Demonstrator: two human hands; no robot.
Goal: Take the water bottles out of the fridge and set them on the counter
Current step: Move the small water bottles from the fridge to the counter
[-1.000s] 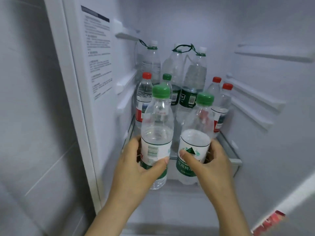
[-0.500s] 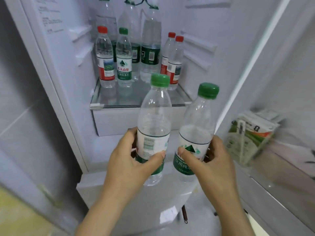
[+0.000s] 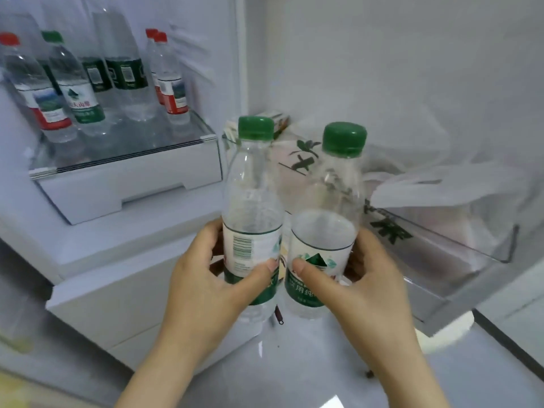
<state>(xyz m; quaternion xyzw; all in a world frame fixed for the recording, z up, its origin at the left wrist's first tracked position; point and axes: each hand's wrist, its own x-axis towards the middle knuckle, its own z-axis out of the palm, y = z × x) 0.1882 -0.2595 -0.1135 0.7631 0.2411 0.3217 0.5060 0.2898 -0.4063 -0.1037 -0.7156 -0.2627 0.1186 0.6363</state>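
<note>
The left hand grips a clear plastic green-capped water bottle around its label; the right hand grips a second, matching bottle just beside it. Both stand upright, in front of the white fridge's glass shelf, which carries more bottles.

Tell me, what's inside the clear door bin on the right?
The door bin holds white plastic bags and a package with black characters. Their contents stay hidden.
</note>
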